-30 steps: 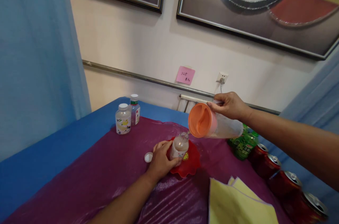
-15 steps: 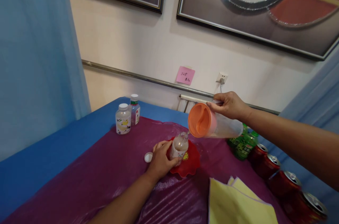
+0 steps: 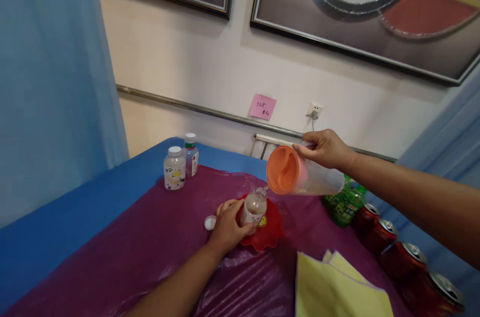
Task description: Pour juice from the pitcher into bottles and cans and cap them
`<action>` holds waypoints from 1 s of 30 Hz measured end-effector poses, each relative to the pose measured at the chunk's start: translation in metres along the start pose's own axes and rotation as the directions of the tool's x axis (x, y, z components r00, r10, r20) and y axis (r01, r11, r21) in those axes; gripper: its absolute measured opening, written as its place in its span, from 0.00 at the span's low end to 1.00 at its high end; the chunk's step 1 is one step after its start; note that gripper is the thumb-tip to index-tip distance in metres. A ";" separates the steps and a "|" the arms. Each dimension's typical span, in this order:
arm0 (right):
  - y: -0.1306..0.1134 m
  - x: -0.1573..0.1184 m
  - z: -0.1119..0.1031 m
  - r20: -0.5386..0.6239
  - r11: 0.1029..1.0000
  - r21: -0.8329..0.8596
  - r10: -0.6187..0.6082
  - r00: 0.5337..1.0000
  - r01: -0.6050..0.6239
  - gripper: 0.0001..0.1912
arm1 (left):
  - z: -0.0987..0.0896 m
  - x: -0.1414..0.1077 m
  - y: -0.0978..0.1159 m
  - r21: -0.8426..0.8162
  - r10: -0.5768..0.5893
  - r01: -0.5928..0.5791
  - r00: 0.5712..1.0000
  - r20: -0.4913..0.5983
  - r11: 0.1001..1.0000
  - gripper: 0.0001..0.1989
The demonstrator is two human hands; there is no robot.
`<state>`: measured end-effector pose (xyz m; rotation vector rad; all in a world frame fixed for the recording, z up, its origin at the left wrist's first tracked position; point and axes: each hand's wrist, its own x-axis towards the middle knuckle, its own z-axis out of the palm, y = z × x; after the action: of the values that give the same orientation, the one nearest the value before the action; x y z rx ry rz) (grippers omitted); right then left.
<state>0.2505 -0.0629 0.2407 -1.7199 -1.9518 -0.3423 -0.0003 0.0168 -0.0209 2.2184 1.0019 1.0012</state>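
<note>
My left hand (image 3: 228, 224) is wrapped round a clear bottle (image 3: 255, 207) with a printed label and no cap. The bottle stands over a red scalloped plate (image 3: 275, 234). My right hand (image 3: 325, 149) grips the handle of a pitcher (image 3: 318, 179) with an orange lid (image 3: 284, 170). The pitcher lies tipped nearly level, its lid edge just above the bottle's mouth, with a thin stream of liquid between them. Some liquid shows inside the bottle. A white cap (image 3: 210, 222) rests left of my left hand.
Two capped bottles, a wide one (image 3: 174, 169) and a slimmer one (image 3: 191, 156), stand at the back left. Green bottles (image 3: 347, 207) and several red cans (image 3: 401, 259) line the right side. Yellow cloths (image 3: 337, 287) lie in front on the purple sheet (image 3: 150, 247).
Both hands, the bottle and the tilted pitcher keep nearly the same positions. No clear movement shows.
</note>
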 end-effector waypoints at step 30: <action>-0.005 0.002 0.001 0.023 0.999 -0.035 -0.005 1.000 0.006 0.28 | -0.002 0.001 0.002 0.003 0.001 -0.001 1.000 0.014 1.000 0.33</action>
<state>0.2448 -0.0619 0.2415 -1.7487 -1.9784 -0.3626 -0.0004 0.0163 -0.0180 2.2258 0.9968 0.9833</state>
